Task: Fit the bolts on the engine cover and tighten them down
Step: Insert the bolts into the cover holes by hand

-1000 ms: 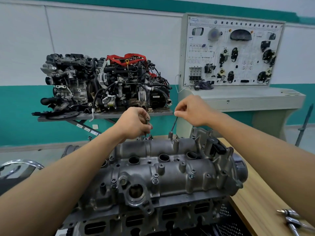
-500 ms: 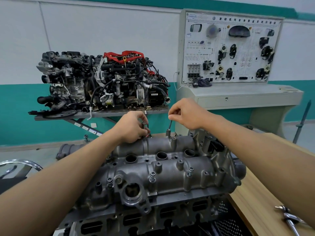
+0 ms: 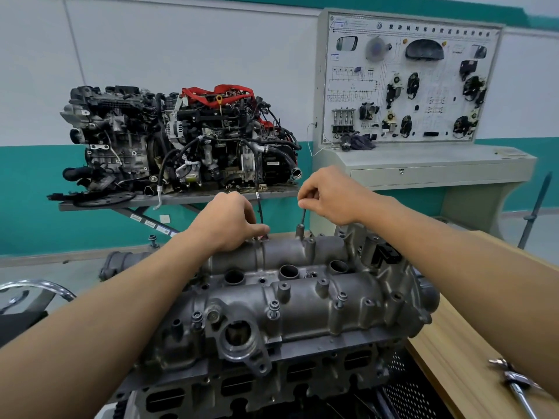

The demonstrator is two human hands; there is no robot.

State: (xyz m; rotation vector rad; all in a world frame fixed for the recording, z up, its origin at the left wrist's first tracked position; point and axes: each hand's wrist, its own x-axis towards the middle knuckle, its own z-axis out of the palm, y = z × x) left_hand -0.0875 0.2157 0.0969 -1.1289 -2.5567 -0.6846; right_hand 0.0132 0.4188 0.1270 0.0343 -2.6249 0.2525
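Observation:
The grey metal engine cover [image 3: 302, 306] sits on the engine block in front of me, with several bolts standing in its near bosses. My left hand [image 3: 225, 220] reaches over the cover's far edge, its fingers curled down onto a bolt that is mostly hidden beneath them. My right hand [image 3: 329, 195] pinches the top of a long thin bolt [image 3: 302, 220], which stands upright in a boss at the far edge.
A wooden bench [image 3: 453, 358] runs along the right, with metal tools [image 3: 514, 385] near its front. Behind stand a complete engine [image 3: 181, 140] on a lift table and a white training panel [image 3: 408, 80] on a grey console. A chrome chair frame [image 3: 36, 288] is at the left.
My left hand has dropped lower onto the cover's far edge. My right hand has lowered a little with the thin bolt, which now stands in its boss.

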